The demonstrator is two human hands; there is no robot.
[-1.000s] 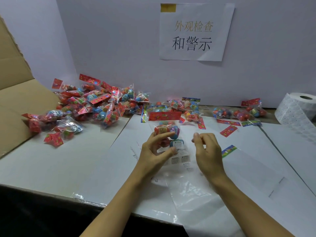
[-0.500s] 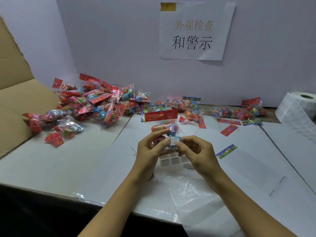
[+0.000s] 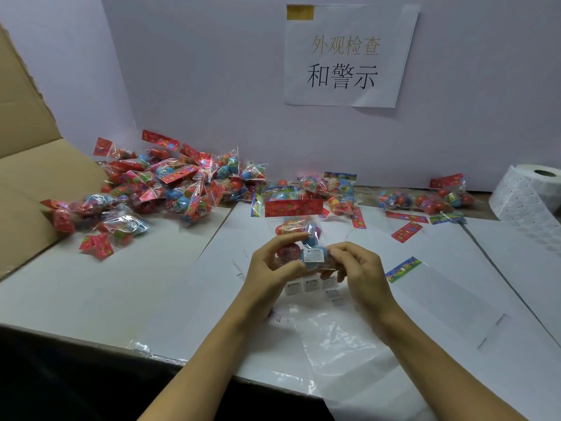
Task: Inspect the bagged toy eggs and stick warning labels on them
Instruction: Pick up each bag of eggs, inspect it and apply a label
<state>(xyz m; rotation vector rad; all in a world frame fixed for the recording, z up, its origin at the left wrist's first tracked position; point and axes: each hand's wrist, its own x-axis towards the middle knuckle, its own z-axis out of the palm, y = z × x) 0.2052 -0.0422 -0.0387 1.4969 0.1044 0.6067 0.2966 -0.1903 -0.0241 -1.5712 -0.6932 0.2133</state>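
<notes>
Just above the middle of the counter (image 3: 127, 287), a bagged set of toy eggs (image 3: 299, 238) is being held up between both hands. The bag is being gripped from its left side by the left hand (image 3: 270, 268), thumb and fingers curled round the eggs inside. A white warning label (image 3: 314, 255) is being pressed onto the bag's lower front by the right hand (image 3: 358, 268), whose fingertips are being pinched against the label's right edge. The bag is being kept roughly upright, its long axis running away from the person, with the red header card (image 3: 294, 207) at the far end. The label is lying directly between the two hands, just left of the right fingertips, so the right hand is judged the nearer one for smoothing it down, with the stroke likely running leftward across the bag.

Below the hands, a strip of spare labels (image 3: 311, 286) is lying on the counter beside a clear plastic sheet (image 3: 343, 344). Further out, a heap of bagged eggs (image 3: 170, 189) is lying to the far left by a cardboard box (image 3: 27, 177), a few more bags (image 3: 425, 199) to the far right, and a label roll (image 3: 528, 196) at the right edge
</notes>
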